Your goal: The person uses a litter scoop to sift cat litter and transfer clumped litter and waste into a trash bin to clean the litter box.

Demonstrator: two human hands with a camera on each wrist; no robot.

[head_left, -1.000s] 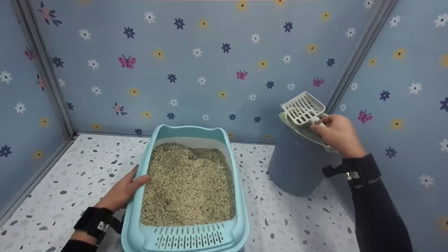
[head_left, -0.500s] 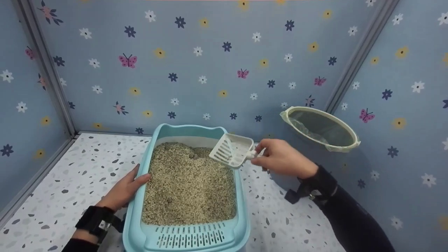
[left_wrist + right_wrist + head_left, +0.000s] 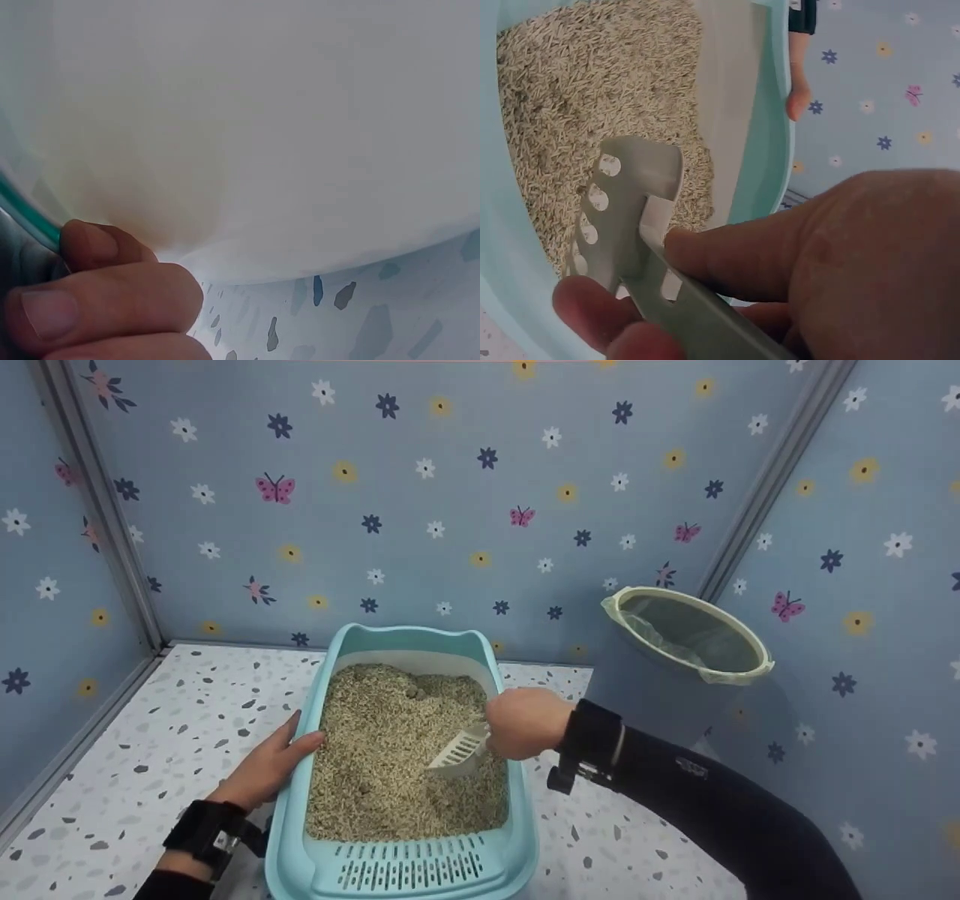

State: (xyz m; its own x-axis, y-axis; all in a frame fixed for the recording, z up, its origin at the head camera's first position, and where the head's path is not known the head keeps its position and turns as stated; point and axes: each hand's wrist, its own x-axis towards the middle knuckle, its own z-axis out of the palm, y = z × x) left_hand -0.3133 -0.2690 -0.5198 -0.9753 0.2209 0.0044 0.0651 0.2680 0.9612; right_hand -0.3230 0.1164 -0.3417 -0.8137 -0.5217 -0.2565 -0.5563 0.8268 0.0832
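A light blue litter box (image 3: 521,810) full of beige pellet litter (image 3: 382,750) stands on the floor. At its left side my left hand (image 3: 262,761) grips the rim, thumb over the edge; the left wrist view shows the fingertips (image 3: 112,300) against the outer wall. My right hand (image 3: 525,722) holds a pale slotted litter scoop (image 3: 459,751) by the handle, over the right part of the box. Tilted, the scoop has its front edge at the litter surface. From the right wrist view, thumb and fingers wrap the handle and the scoop (image 3: 630,202) looks bare.
Behind my right arm stands a blue-grey bin (image 3: 622,675) with a pale rim and a thin liner (image 3: 652,639). Flowered wall panels (image 3: 450,510) close in the back and both sides. The floor (image 3: 150,780) is speckled white.
My right hand has brought the scoop from above the bin leftward and down to the litter. The bin's opening has come into view. My left hand keeps its hold on the box.
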